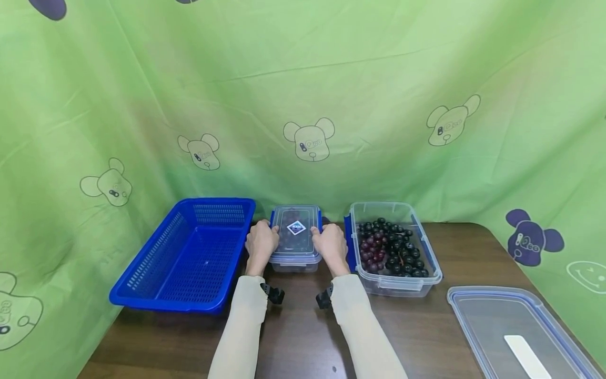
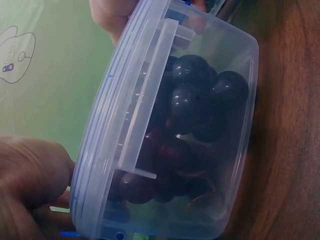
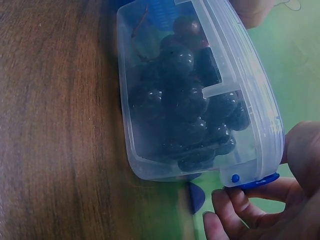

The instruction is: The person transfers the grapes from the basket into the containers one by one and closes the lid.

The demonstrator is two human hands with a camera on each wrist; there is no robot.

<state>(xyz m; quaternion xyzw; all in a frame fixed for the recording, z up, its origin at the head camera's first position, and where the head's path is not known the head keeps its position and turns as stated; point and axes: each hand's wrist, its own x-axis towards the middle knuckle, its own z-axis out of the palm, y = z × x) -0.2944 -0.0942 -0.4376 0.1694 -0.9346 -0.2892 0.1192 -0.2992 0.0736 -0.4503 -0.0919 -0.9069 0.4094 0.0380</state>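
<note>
A small clear food container (image 1: pixel 295 239) with a blue-edged lid stands on the table between both hands. Through its wall, dark grapes (image 2: pixel 190 100) show in the left wrist view. My left hand (image 1: pixel 261 243) grips the container's left side, thumb at the lid's edge; its fingertips are mostly hidden. On the opposite side my right hand (image 1: pixel 332 245) holds the container with its thumb on the lid edge and fingers under the blue side latch (image 3: pixel 257 181). That latch stands out from the wall in the right wrist view. A diamond-shaped label (image 1: pixel 296 227) marks the lid.
To the left stands a blue plastic basket (image 1: pixel 182 305). A larger clear container (image 1: pixel 397 287), lidless, holds bunches of dark and reddish grapes (image 1: pixel 390 250) at the right. A big lid (image 1: pixel 511 316) lies near the table's right edge. Behind hangs a green curtain (image 1: pixel 303 79).
</note>
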